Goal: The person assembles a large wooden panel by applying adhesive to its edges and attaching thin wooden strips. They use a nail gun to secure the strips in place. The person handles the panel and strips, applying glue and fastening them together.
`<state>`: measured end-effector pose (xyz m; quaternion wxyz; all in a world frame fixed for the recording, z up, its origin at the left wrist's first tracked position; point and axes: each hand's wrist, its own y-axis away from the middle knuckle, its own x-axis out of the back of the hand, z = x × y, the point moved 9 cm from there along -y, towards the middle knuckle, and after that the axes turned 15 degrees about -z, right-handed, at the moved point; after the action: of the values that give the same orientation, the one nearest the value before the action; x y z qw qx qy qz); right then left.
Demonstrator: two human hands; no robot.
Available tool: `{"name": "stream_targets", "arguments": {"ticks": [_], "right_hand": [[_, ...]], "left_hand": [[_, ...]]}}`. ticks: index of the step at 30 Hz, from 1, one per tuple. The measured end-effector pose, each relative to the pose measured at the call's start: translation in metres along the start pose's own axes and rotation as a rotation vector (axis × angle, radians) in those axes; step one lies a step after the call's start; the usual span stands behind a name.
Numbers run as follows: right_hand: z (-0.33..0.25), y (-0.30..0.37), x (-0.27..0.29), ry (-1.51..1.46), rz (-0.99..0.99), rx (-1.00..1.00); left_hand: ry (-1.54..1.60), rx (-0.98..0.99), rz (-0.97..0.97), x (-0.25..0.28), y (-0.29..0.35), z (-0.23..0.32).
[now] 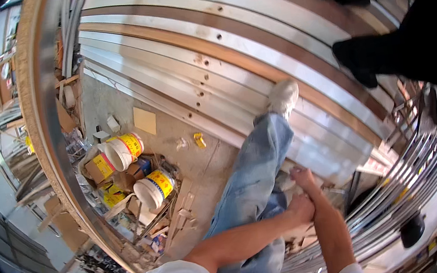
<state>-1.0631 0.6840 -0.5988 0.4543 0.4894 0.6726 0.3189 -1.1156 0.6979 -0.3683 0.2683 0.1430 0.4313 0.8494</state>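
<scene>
My left hand (301,208) comes across from the left and lies closed against my right wrist, its fingertips hidden. Just beyond it, my right hand (304,178) has its fingers curled, and nothing shows in them. Both hands are in front of my jeans (246,177). One of my feet, in a pale shoe (283,97), rests on a stack of long planks or panels (163,50), white and brown.
On the floor at left, two white buckets (151,192) with yellow labels stand among boxes and scraps. A long board edge (38,105) curves down the left side. Long metal bars (398,201) lie at lower right. Dark silhouetted shapes (383,48) block the upper right.
</scene>
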Motion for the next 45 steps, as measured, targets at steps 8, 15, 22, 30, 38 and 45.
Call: {"name": "stream_targets", "arguments": {"ticks": [8,15,22,30,38,45], "right_hand": [[-0.103,0.109,0.092,-1.739,0.067,0.691],[-0.186,0.163,0.092,-1.81,-0.11,1.162],[-0.233,0.198,0.105,-1.533,0.032,1.159],[-0.24,0.205,0.114,-1.525,-0.002,1.185],[-0.226,0.193,0.116,-1.669,0.051,1.122],[-0.179,0.132,0.106,-1.536,0.027,0.602]], "left_hand": [[1.711,-0.123,-0.091,0.009,-0.03,-0.007],[1.72,-0.554,0.146,0.057,-0.024,0.018],[1.543,-0.67,0.133,0.083,-0.01,0.033],[1.485,-0.775,0.151,0.094,-0.01,0.042],[1.455,-0.748,0.236,0.102,-0.004,0.042],[1.541,-0.507,0.326,0.079,-0.037,0.026]]}}
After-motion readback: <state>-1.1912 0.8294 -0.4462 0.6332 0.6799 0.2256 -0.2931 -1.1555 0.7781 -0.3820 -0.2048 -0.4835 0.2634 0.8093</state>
